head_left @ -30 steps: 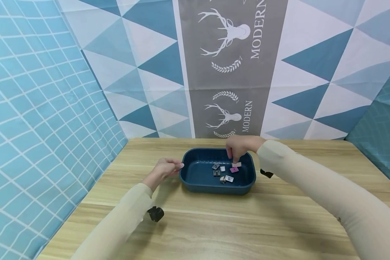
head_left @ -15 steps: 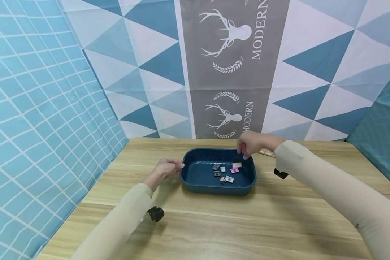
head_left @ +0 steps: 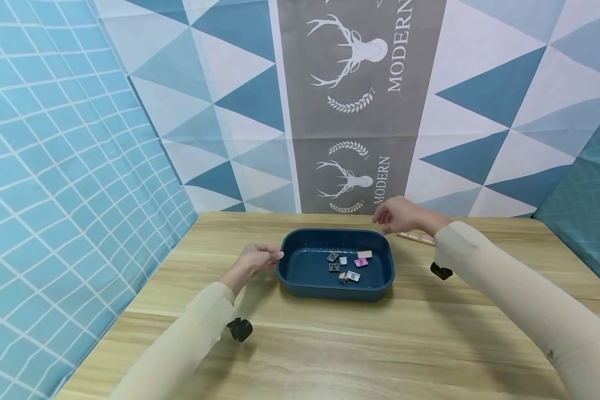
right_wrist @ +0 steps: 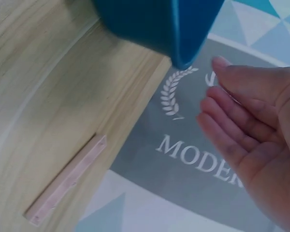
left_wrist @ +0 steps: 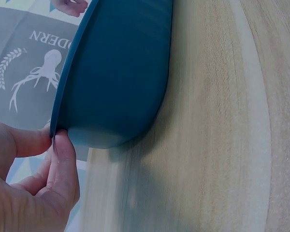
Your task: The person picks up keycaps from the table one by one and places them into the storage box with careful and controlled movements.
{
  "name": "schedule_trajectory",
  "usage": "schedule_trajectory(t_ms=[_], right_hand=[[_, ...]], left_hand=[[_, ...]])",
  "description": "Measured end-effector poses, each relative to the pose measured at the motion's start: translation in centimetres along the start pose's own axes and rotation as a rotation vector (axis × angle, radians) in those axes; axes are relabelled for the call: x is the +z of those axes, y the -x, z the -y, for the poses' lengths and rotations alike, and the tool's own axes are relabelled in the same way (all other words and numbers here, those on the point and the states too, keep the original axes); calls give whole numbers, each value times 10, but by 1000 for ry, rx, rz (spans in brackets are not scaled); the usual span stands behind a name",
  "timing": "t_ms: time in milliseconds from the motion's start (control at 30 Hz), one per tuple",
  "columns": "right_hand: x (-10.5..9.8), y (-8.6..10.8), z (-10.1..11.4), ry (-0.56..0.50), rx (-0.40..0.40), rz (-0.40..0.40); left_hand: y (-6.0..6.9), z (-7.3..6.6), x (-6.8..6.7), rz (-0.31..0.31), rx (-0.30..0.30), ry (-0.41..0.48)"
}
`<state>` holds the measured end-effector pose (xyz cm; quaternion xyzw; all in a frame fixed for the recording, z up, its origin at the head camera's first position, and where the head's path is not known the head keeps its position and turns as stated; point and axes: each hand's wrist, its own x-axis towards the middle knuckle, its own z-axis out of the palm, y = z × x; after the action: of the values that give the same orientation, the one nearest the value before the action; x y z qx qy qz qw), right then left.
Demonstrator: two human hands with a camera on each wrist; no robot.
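Observation:
A dark blue plastic basin [head_left: 305,289] stands on the wooden table. My left hand [head_left: 256,258] pinches its left rim between thumb and fingers, plain in the left wrist view. Above the basin's far right corner hovers my right hand [head_left: 399,215], fingers loosely bent and holding nothing. Inside the basin lie several small pieces: a pink one [head_left: 361,262], a pale pink one [head_left: 364,254], a white one [head_left: 343,260], a white one with dark marks [head_left: 353,275], two dark grey ones and a beige one [head_left: 343,278].
A flat pinkish strip [right_wrist: 67,181] lies on the table to the right of the basin, partly behind my right hand in the head view. A patterned cloth [head_left: 350,111] hangs at the table's back edge, and a blue checked one [head_left: 55,166] along the left.
My right hand has lifted out of the basin and moved right, past its far right corner. The strip on the table has come into view. My left hand keeps its grip on the rim.

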<state>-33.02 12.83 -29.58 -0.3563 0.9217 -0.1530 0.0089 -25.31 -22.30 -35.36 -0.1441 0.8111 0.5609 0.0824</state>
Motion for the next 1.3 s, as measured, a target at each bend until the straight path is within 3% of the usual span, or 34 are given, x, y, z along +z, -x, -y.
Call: schedule_trajectory(t_ms=[133,333,867,1133,1300], right_hand=[[3,1,-11,-12,20,-62],[7,4,-26,-3,63,-85],[20,18,-71,17,94,-65],[23,26,-83,12,188,-34],[25,34,-90,28,184,-55]], left_hand=[[0,-1,1,3,1,8],[0,-2,1,7,-4,20],[0,-1,-1,2,-14,30],[0,-1,0,6,-15,44],[1,0,0,9,-10,44]])
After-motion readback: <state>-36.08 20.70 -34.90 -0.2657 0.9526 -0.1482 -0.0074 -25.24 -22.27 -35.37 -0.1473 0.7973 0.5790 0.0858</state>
